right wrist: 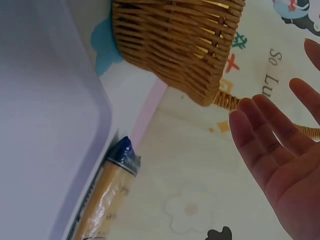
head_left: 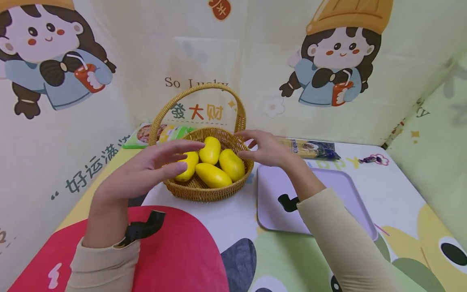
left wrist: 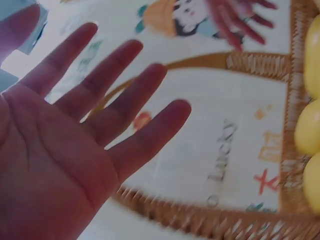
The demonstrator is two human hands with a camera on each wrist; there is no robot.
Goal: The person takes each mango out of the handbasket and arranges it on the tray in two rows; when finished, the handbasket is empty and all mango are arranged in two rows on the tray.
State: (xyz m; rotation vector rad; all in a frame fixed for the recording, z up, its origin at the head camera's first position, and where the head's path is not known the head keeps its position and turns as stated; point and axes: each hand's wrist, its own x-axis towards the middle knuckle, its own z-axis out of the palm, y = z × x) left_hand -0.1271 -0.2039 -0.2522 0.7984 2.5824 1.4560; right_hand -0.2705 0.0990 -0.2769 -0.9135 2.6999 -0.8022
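Observation:
A wicker basket with a tall arched handle stands on the table. Inside it lie several yellow mangoes. My left hand hovers at the basket's left front, its fingers spread in the left wrist view and holding nothing. On the other side, my right hand is by the basket's right rim, fingers extended toward it. In the right wrist view the right hand appears with a bare palm, near the handle; whether its fingertips touch the basket I cannot tell.
A lilac tray lies right of the basket, partly under my right forearm. Behind it is a pack of spaghetti. A small dark wrapped candy sits at the far right. A green package lies behind the basket's left side.

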